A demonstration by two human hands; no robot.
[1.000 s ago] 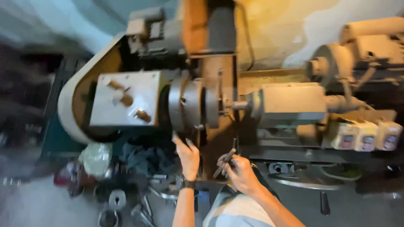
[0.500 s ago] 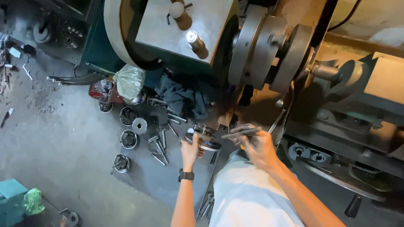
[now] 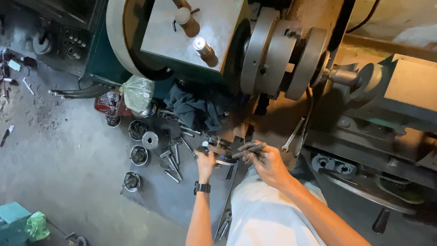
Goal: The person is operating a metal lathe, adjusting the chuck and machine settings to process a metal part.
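My left hand [image 3: 205, 163], with a dark watch on the wrist, is closed on a round metal part [image 3: 221, 153] held low in front of the lathe. My right hand [image 3: 266, 162] grips a slim dark metal tool [image 3: 249, 150] whose tip points left toward that part. Both hands are below the lathe's big round chuck [image 3: 277, 54] and grey headstock [image 3: 193, 32]. Just past my left hand, several bolts and metal pieces [image 3: 174, 159] lie on the floor.
Small round tins [image 3: 138, 155] stand on the concrete floor at left, beside a green plastic bag [image 3: 136, 93] and a dark rag [image 3: 195, 109]. Wrenches [image 3: 296, 134] hang on the lathe bed at right. A teal box [image 3: 13, 218] sits at the bottom left.
The view has tilted down from the lathe to the floor. Both hands dropped from the chuck area to low beside the scattered parts; the left hand now holds a round metal part.
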